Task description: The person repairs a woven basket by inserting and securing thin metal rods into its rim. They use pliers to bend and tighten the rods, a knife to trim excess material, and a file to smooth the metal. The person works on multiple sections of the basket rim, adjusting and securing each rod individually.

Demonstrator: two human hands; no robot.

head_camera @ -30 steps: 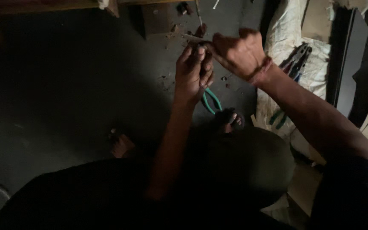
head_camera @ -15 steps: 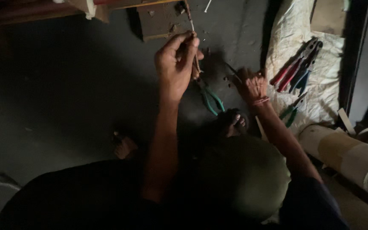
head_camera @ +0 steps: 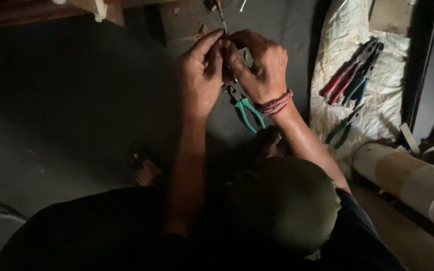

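Both arms reach forward, left hand (head_camera: 201, 75) and right hand (head_camera: 258, 65) pressed together, fingertips pinching a small part, too dark to identify. Green-handled pliers (head_camera: 245, 109) lie on the floor (head_camera: 76, 100) just below the hands, untouched.

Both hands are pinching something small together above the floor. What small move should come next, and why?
Probably keep the pinch and lift the piece toward better light. The left hand and right hand meet fingertip to fingertip over a small thing too dark to make out. The green-handled pliers lie on the floor just below the hands, within easy reach if grip is needed.
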